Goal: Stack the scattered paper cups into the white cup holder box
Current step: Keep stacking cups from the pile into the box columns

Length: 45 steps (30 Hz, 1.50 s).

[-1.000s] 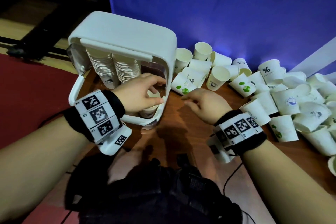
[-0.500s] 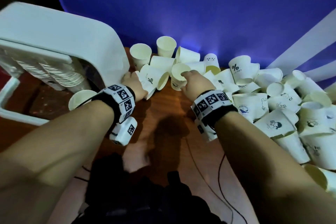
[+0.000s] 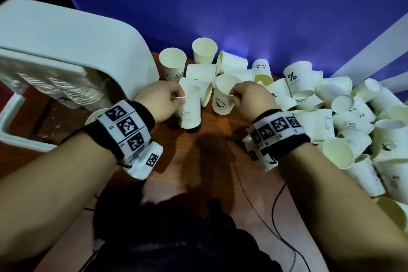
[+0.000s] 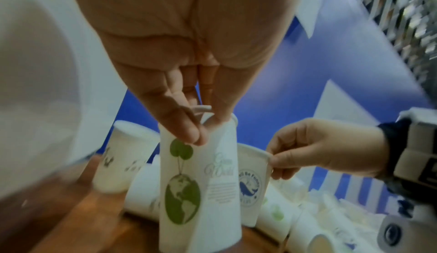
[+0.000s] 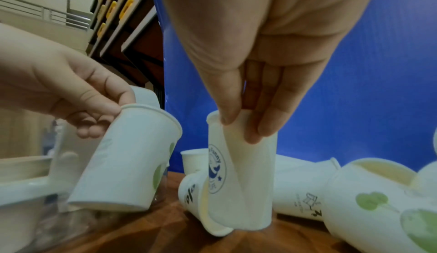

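Left hand (image 3: pixel 162 100) pinching rim of globe-print cup (image 3: pixel 189 109); right hand (image 3: pixel 250 100) pinching rim of whale-print cup (image 3: pixel 221 100), just beside; both cups hanging upright.

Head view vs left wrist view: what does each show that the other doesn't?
Head only: the white box with cup stacks inside, the big cup pile on the right, both forearms.

Left wrist only: the globe-and-leaf print on the globe cup, and the left hand's fingertips pinching its rim.

Both: the right hand pinching the rim of the whale cup, the brown table, the blue backdrop.
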### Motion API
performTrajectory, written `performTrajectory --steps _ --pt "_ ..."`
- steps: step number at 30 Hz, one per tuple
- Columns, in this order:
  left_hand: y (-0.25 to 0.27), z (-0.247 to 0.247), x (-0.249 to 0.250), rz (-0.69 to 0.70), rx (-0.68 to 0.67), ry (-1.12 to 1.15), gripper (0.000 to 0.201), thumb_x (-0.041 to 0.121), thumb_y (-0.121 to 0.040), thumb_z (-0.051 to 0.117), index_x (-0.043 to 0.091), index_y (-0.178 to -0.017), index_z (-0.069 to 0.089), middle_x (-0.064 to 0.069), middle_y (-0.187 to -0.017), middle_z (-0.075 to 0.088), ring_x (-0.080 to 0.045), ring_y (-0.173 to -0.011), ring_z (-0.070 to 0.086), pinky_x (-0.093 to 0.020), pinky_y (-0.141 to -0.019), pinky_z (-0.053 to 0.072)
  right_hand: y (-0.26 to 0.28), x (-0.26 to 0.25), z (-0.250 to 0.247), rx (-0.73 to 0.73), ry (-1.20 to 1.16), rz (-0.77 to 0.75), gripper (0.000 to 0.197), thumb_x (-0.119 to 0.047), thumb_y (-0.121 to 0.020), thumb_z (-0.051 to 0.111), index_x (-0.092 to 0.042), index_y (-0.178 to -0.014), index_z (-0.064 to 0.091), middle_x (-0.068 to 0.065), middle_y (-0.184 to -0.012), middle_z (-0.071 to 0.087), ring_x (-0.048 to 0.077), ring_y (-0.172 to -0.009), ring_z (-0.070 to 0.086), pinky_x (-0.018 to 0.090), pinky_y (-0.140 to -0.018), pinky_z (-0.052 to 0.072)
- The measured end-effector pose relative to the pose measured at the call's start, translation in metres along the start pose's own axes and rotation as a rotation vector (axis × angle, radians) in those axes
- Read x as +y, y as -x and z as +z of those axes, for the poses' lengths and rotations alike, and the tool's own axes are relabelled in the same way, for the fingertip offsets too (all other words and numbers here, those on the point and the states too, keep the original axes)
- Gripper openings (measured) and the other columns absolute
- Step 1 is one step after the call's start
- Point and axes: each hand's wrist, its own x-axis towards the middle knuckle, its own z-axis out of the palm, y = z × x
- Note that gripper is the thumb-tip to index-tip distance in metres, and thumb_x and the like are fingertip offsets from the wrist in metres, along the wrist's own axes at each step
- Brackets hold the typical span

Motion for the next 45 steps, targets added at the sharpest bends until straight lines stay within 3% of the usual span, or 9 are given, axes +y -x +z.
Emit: performTrajectory --steps 5,9,16,22,25,28,33,41,45 --pt "0.054 -0.041 -0.005 0.214 0.14 0.049 0.013 0.026 -0.089 0.053 0.017 -0.085 0.062 0.002 -0.083 0.059 -0.019 -0.079 0.056 -0.027 -0.068 0.04 0.039 -0.024 -0.016 0.152 -0.07 -0.056 0.019 -0.021 -0.088 0.055 -0.009 -0.098 0.066 0.013 -0.101 0.065 0.029 -0.096 0.058 0.032 -0.079 0.043" --pt "0.092 -0.071 -0.032 0.272 0.203 0.033 0.013 0.023 -0.087 0.057 0.014 -0.086 0.066 -0.003 -0.088 0.063 -0.02 -0.083 0.06 -0.034 -0.078 0.047 0.06 -0.052 -0.021 0.202 -0.08 -0.114 0.018 -0.021 -0.088 0.056 -0.01 -0.098 0.067 0.013 -0.101 0.066 0.029 -0.096 0.058 0.034 -0.08 0.045" --pt "0.144 -0.109 -0.097 0.323 0.208 -0.059 0.052 0.057 -0.071 0.034 0.02 -0.085 0.067 0.001 -0.085 0.065 -0.02 -0.087 0.06 -0.039 -0.079 0.048 0.084 -0.109 -0.011 0.274 -0.092 -0.17 0.017 -0.018 -0.086 0.06 -0.007 -0.096 0.067 0.013 -0.1 0.067 0.029 -0.096 0.059 0.029 -0.078 0.039" --pt "0.14 -0.106 -0.137 0.316 0.206 -0.063 0.054 0.054 -0.073 0.036 0.014 -0.088 0.069 -0.003 -0.09 0.066 -0.022 -0.09 0.059 -0.026 -0.076 0.039 0.097 -0.139 0.004 0.307 -0.075 -0.18 0.014 -0.016 -0.084 0.062 -0.006 -0.092 0.068 0.013 -0.093 0.066 0.029 -0.09 0.059 0.022 -0.068 0.031" --pt "0.13 -0.093 -0.141 0.308 0.196 -0.066 0.028 0.033 -0.087 0.055 0.01 -0.092 0.068 -0.005 -0.096 0.064 -0.022 -0.096 0.056 -0.021 -0.075 0.031 0.099 -0.146 0.008 0.317 -0.056 -0.162 0.013 -0.016 -0.084 0.063 -0.007 -0.091 0.068 0.013 -0.091 0.066 0.029 -0.089 0.059 0.021 -0.066 0.029" --pt "0.123 -0.084 -0.142 0.347 0.145 -0.052 0.017 0.02 -0.087 0.058 0.007 -0.093 0.068 -0.006 -0.098 0.065 -0.022 -0.099 0.055 -0.02 -0.076 0.03 0.103 -0.152 0.011 0.338 -0.05 -0.171 0.01 -0.014 -0.082 0.064 -0.006 -0.088 0.068 0.013 -0.086 0.066 0.03 -0.084 0.06 0.023 -0.068 0.033" --pt "0.113 -0.077 -0.153 0.375 0.082 -0.089 0.016 0.018 -0.086 0.06 0.008 -0.093 0.07 -0.006 -0.098 0.066 -0.024 -0.1 0.056 -0.027 -0.083 0.037 0.108 -0.153 0.015 0.353 -0.052 -0.171 0.015 -0.02 -0.081 0.059 -0.009 -0.086 0.068 0.009 -0.082 0.066 0.026 -0.08 0.059 0.022 -0.066 0.032" --pt "0.086 -0.056 -0.161 0.261 -0.111 -0.152 0.021 0.026 -0.087 0.059 0.014 -0.101 0.07 -0.003 -0.111 0.063 -0.02 -0.108 0.054 -0.027 -0.092 0.037 0.112 -0.165 0.008 0.372 -0.108 -0.262 0.019 -0.022 -0.079 0.057 -0.009 -0.085 0.069 0.007 -0.081 0.067 0.018 -0.078 0.056 0.017 -0.065 0.032" --pt "0.084 -0.051 -0.165 0.244 -0.023 -0.147 0.036 0.034 -0.077 0.069 0.02 -0.109 0.063 0.0 -0.127 0.045 -0.021 -0.117 0.045 -0.029 -0.099 0.034 0.11 -0.178 0.007 0.342 -0.124 -0.344 0.015 -0.02 -0.079 0.06 -0.009 -0.086 0.069 0.006 -0.081 0.067 0.016 -0.079 0.058 0.016 -0.068 0.036"
